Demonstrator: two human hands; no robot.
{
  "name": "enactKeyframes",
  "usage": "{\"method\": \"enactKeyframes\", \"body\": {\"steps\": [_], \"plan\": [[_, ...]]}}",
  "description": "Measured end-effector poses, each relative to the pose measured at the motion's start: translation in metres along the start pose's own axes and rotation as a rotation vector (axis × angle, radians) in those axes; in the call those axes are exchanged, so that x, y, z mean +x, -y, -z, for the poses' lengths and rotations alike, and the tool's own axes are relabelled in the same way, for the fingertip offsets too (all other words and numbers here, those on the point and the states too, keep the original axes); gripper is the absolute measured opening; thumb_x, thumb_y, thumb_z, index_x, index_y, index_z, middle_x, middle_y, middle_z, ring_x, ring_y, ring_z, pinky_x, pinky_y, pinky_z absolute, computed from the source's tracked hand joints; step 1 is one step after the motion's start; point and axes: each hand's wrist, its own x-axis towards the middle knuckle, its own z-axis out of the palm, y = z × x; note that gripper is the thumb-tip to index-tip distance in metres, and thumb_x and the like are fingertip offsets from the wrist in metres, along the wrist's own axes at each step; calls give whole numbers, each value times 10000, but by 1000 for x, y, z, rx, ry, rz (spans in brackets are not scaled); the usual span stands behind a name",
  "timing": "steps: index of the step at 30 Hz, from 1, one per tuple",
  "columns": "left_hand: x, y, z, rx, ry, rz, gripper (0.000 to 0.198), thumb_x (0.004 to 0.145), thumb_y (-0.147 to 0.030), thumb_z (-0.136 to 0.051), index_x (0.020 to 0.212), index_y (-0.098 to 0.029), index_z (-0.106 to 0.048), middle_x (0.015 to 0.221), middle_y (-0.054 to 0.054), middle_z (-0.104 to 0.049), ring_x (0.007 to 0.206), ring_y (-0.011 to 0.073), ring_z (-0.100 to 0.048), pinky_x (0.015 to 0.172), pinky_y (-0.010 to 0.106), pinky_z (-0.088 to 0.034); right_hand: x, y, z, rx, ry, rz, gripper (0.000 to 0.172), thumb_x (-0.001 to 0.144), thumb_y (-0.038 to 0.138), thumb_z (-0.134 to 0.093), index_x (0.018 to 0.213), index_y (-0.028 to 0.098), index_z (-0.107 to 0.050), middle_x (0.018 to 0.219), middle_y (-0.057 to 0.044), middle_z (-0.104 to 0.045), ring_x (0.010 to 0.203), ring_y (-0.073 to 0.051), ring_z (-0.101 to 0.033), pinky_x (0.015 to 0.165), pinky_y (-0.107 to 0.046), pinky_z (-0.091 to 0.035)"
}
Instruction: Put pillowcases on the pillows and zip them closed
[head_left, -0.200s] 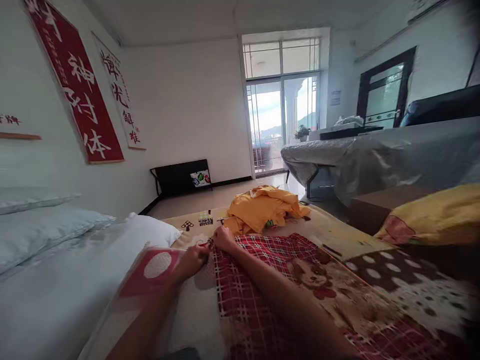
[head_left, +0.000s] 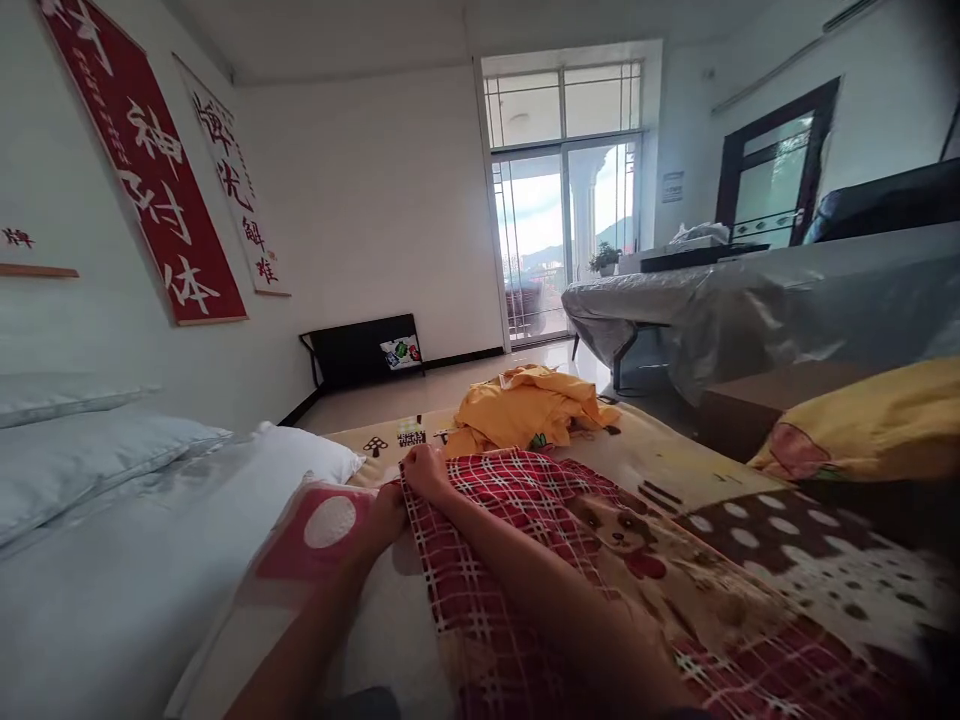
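Observation:
A red plaid cloth with a printed dog picture lies spread across the bed in front of me. My right hand is closed on the far left corner of this cloth, its fingers wrapped round the edge. Close beside it, my left hand is also closed at the same left edge; its fingertips are partly hidden behind the right hand and the fabric. Under my left forearm lies a white, pink-panelled flat item that looks like a pillow in clear wrapping.
White pillows are piled at the left. An orange-yellow garment or cloth lies crumpled beyond my hands on the patterned yellow bed cover. A yellow bundle rests at the right, near a plastic-covered table.
Both hands have shifted slightly left, drawing the plaid cloth's corner with them. The left fingers are now more hidden, and the view has tilted a little.

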Motion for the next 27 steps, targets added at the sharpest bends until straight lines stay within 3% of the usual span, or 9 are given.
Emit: {"method": "enactKeyframes", "body": {"steps": [4,7,9,11,13,16,19,24,27], "plan": [[-10,4,11,145,0,52,331,831,-274,-405,914,-164,-707,1024,133,-695,924,260,-626,867,395,-440,-19,-11,10,-72,96,80,235,823,177,-481,887,106,-696,917,-165,-696,827,-225,-647,619,-254,-401],[-43,1,28,184,30,17,357,881,-342,-400,1093,-222,-661,1218,88,-623,1139,235,-551,998,387,-376,-53,-22,34,-113,102,204,236,842,174,-460,906,121,-681,956,-154,-688,905,-221,-629,711,-270,-420],[-80,-5,38,243,68,-96,362,890,-372,-418,1177,-262,-609,1282,34,-583,1196,190,-508,1030,348,-360,-88,-25,50,-165,78,325,241,866,194,-441,955,144,-660,993,-134,-678,953,-211,-611,772,-280,-418],[-121,-11,43,490,84,-399,397,884,-407,-447,1260,-311,-529,1326,-19,-546,1185,172,-513,987,333,-401,-129,-23,59,-281,163,489,247,882,268,-445,858,159,-665,817,-104,-686,783,-198,-637,679,-280,-433],[-157,-15,42,747,0,-634,587,829,-544,-491,1348,-277,-431,1371,-11,-500,1192,193,-499,929,328,-431,-166,-19,58,-363,311,623,299,888,344,-458,749,175,-662,672,-82,-663,630,-197,-628,567,-280,-419],[-185,-14,32,1009,-174,-731,501,877,-369,-453,1356,-226,-428,1381,4,-490,1214,198,-463,920,314,-393,-199,-15,45,-443,371,635,211,847,245,-525,700,156,-648,674,-99,-660,586,-196,-620,514,-277,-401],[-185,-5,20,1085,-263,-711,488,850,-86,-331,1298,-181,-499,1338,44,-534,1220,203,-458,969,340,-322,-203,-15,33,-418,368,621,80,755,198,-604,735,132,-646,709,-117,-669,559,-193,-610,490,-271,-390],[-154,-2,19,877,-285,-797,386,868,-87,-343,1155,-168,-588,1130,32,-672,1072,178,-567,917,318,-319,-196,-9,31,-327,362,652,156,719,257,-607,820,143,-638,698,-84,-673,543,-196,-606,471,-262,-359],[-128,-21,26,574,-326,-690,276,838,-106,-390,953,-182,-629,884,10,-724,868,160,-634,855,324,-330,-195,2,37,-229,297,599,161,762,258,-545,851,145,-618,747,-80,-686,536,-177,-601,452,-254,-289]]}}
